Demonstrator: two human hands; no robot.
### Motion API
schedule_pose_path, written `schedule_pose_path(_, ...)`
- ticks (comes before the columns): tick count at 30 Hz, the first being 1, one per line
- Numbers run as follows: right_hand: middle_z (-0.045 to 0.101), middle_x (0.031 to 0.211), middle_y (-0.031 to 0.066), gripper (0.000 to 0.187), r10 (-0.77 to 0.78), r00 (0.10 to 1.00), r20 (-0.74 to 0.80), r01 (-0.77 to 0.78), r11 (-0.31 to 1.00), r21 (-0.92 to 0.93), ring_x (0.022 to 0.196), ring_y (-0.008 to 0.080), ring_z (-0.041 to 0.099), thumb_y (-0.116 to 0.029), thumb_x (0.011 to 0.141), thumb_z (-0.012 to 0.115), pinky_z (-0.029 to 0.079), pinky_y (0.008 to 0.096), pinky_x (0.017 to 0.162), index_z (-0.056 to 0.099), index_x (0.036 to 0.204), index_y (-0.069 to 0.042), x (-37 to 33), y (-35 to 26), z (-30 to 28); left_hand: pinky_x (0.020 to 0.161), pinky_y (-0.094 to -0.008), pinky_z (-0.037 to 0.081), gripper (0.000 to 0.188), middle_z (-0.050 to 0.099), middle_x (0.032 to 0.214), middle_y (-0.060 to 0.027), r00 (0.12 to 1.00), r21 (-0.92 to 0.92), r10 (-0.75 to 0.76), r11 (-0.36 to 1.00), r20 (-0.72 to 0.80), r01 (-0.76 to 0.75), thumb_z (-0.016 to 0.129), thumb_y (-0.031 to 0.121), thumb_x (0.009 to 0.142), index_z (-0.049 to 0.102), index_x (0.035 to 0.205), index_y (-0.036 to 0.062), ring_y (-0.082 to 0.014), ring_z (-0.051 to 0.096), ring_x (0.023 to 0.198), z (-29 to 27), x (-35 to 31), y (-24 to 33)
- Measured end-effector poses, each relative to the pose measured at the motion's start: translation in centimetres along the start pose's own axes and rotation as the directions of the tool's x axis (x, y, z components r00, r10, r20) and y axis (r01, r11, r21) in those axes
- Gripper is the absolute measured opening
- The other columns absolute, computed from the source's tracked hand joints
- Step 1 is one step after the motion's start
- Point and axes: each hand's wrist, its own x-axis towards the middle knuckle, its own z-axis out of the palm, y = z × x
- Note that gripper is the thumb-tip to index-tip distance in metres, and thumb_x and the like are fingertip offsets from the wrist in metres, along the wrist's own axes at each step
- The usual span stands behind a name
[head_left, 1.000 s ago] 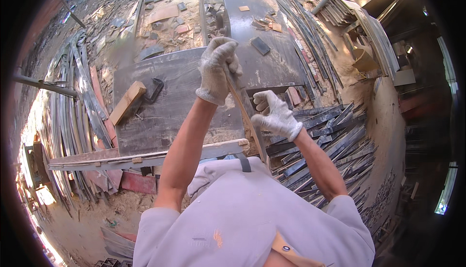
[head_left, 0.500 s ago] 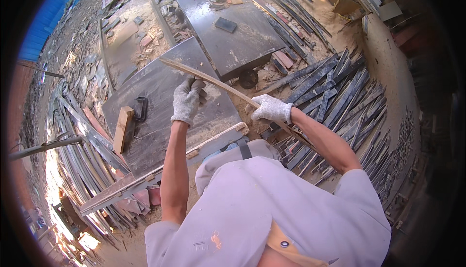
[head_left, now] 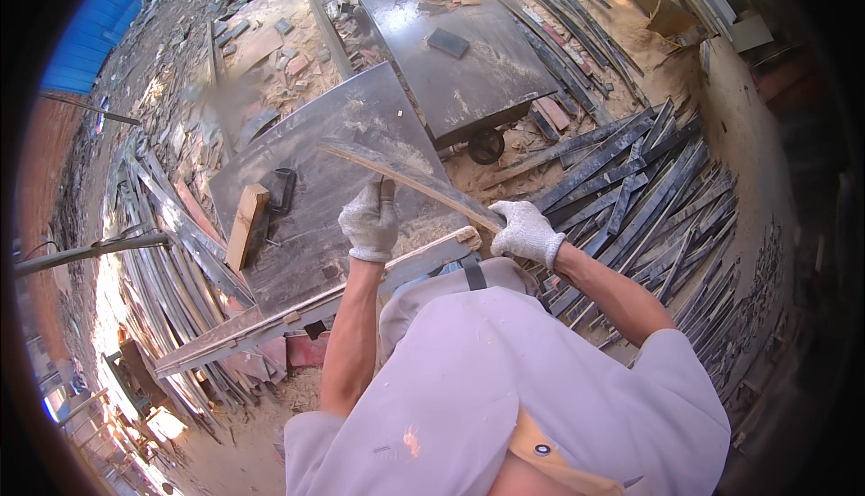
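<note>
Wood strip (head_left: 410,181), long and thin, lies slanted above the dark counter (head_left: 306,217). I judge it light, stiff but whippy. My left hand (head_left: 369,223) clenches its middle, my right hand (head_left: 526,232) grasps the near end.

Gloved left hand (head_left: 369,223) and right hand (head_left: 525,231) grip a long thin wooden strip (head_left: 405,180) above the dusty counter (head_left: 333,136). Wood block (head_left: 246,224) lies left; dark slats (head_left: 649,181) piled right.
</note>
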Motion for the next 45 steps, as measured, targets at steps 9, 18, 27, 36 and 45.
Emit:
schedule_pose_path(9,0.063,0.075,0.006,0.058,-0.03,0.956,0.292,-0.249,0.441,0.862,0.056,0.014,0.061,-0.007,0.074,0.071,0.049,0.0301,0.05,0.06,0.13,0.006,0.6,6.6,-11.3,0.115,-0.052,0.04,0.079,0.057,0.148,-0.0201,0.922,0.746,-0.342,0.562,-0.184,0.357,0.074,0.059,0.088,0.053,0.151,0.0147,-0.0406,0.052,0.136,-8.5,-5.6,-18.4)
schedule_pose_path(18,0.067,0.125,0.0218,0.089,-0.289,0.868,0.403,0.29,0.955,0.061,0.117,0.0361,0.063,-0.039,0.069,0.081,0.049,0.0418,0.101,0.053,0.144,-0.001,5.0,-0.2,-8.8,0.103,-0.044,0.048,0.062,0.066,0.131,-0.0079,0.845,0.353,0.388,0.783,0.368,-0.512,0.087,0.037,0.076,0.066,0.131,0.017,-0.0298,0.06,0.122,-6.7,7.5,1.2)
schedule_pose_path(27,0.073,0.11,0.014,0.035,-0.434,0.901,0.009,0.39,0.801,-0.454,0.105,0.0356,0.068,-0.015,0.084,0.075,0.054,0.0449,0.093,0.069,0.118,-0.01,4.6,10.5,-11.0,0.072,-0.0421,0.047,0.023,0.07,0.088,-0.0033,0.926,0.289,0.206,0.909,0.318,-0.301,0.083,0.023,0.078,0.073,0.097,0.0161,-0.0278,0.065,0.083,-5.8,1.1,-5.7)
schedule_pose_path(36,0.074,0.095,0.0171,0.034,-0.325,0.944,0.067,0.316,0.822,-0.473,0.094,0.0386,0.07,-0.043,0.094,0.069,0.054,0.0493,0.085,0.074,0.111,-0.014,8.3,13.5,-7.3,0.091,-0.0479,0.048,0.06,0.068,0.106,-0.0134,0.894,0.299,-0.087,0.953,0.44,-0.054,0.089,0.033,0.074,0.065,0.124,0.0118,-0.0351,0.063,0.101,-2.2,-6.6,-9.9)
schedule_pose_path(45,0.075,0.109,0.0195,0.042,-0.092,0.895,0.437,0.295,0.857,-0.423,0.104,0.0419,0.069,-0.05,0.099,0.058,0.053,0.052,0.091,0.071,0.123,-0.018,15.1,13.5,-1.3,0.13,-0.0567,0.005,0.145,0.023,0.168,-0.0238,0.64,0.438,-0.284,0.894,0.714,-0.091,0.092,0.063,0.052,0.021,0.164,0.0034,-0.0428,0.012,0.159,0.9,-11.8,-8.6)
